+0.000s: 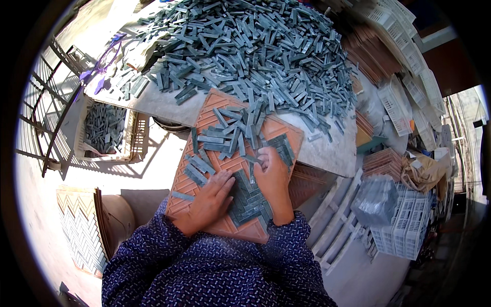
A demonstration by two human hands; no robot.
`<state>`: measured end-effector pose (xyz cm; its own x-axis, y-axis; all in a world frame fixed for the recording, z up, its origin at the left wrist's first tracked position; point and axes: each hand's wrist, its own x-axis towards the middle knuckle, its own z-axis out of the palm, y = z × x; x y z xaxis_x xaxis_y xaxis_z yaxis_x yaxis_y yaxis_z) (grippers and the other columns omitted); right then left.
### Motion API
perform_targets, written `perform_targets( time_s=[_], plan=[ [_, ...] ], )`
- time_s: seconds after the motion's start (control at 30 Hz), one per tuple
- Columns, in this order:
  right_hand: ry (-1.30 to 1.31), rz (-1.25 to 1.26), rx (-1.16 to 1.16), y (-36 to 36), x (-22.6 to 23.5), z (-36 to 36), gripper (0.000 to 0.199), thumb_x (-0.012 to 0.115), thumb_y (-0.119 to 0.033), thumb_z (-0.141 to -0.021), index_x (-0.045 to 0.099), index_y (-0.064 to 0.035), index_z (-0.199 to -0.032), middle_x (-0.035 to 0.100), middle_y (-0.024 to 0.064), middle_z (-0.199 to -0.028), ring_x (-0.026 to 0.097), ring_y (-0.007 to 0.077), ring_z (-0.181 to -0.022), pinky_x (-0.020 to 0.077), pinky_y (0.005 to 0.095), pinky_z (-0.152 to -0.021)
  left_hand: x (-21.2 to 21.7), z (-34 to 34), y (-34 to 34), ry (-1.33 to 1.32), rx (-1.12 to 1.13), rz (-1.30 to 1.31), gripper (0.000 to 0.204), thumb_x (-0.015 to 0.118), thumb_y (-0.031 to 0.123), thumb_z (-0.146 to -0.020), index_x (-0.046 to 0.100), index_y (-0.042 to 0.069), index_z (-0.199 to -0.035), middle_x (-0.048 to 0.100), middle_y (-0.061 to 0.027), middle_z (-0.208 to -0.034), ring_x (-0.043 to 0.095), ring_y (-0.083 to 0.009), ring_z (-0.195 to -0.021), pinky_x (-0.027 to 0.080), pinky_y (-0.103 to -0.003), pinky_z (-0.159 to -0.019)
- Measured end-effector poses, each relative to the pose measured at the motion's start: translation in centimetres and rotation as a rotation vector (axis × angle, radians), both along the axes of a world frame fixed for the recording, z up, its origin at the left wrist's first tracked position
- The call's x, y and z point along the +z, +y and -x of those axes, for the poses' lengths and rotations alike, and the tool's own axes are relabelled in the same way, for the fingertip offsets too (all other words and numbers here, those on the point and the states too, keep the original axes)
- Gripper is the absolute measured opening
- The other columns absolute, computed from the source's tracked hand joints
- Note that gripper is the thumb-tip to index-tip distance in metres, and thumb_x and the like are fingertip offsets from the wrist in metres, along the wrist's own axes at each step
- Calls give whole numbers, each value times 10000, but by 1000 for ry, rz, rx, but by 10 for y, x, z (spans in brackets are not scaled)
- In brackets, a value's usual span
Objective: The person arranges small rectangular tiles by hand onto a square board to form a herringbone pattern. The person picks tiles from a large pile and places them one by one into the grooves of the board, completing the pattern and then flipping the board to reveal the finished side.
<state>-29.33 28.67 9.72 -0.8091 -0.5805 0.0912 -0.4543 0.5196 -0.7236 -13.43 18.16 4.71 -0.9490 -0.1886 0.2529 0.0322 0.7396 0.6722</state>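
An orange mould board (232, 230) with raised herringbone ridges slants in front of me, its far end on the table. Grey-green stone strips are set into it in a herringbone patch (247, 201), and a second patch (281, 148) sits near its right edge. Loose strips (222, 138) lie heaped across the board's upper half. My left hand (210, 198) rests on the board with fingers stretched out at the patch's left side. My right hand (272, 171) is closed in a pinch, with a strip (251, 159) at its fingertips, above the patch.
A large heap of strips (255, 46) covers the table (327, 153). Left of it a crate (82, 130) of strips stands on the floor, with patterned boards (82, 225) nearer me. To the right are stacked brown boards (371, 53), white crates (401, 222) and a slatted pallet (332, 220).
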Motion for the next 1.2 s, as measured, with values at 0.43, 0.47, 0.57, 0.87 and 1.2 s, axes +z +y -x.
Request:
perform_targets(
  time_s=[0.43, 0.47, 0.57, 0.87, 1.2],
  plan=[
    [99, 177, 486, -3, -26, 14, 206, 671, 25, -720, 666, -20, -921, 674, 111, -899, 624, 299, -824, 490, 360, -774, 7, 0, -26, 215, 193, -4, 281, 638, -18, -767, 615, -2, -1047, 601, -125, -991, 588, -295, -898, 490, -372, -754],
    [117, 196, 517, -7, -34, 13, 195, 668, 25, -727, 665, -19, -917, 675, 111, -895, 624, 297, -823, 492, 361, -770, 8, 2, -26, 207, 202, 15, 277, 632, -15, -770, 615, -2, -1046, 599, -125, -983, 588, -292, -897, 490, -368, -752],
    [84, 243, 492, -10, -33, 4, 154, 666, 15, -744, 656, -10, -896, 676, 121, -889, 633, 289, -818, 499, 354, -744, 10, 6, -24, 186, 216, 47, 262, 611, -7, -776, 619, -2, -1038, 592, -126, -961, 587, -286, -894, 490, -358, -749],
    [124, -151, 45, 21, -15, -4, 170, 692, -157, -787, 583, -45, -855, 643, 137, -768, 626, 342, -656, 479, 419, -559, 7, 18, -28, 48, 170, 9, 167, 576, -6, -755, 623, 4, -914, 582, -107, -918, 594, -289, -872, 497, -348, -741],
    [195, -91, 38, 14, -17, -27, 209, 693, -48, -752, 611, 3, -937, 633, 187, -879, 623, 366, -796, 499, 417, -680, 18, 35, -23, 31, 235, 46, 183, 671, 53, -735, 593, 28, -899, 552, -112, -889, 591, -309, -798, 493, -381, -653]
  ],
)
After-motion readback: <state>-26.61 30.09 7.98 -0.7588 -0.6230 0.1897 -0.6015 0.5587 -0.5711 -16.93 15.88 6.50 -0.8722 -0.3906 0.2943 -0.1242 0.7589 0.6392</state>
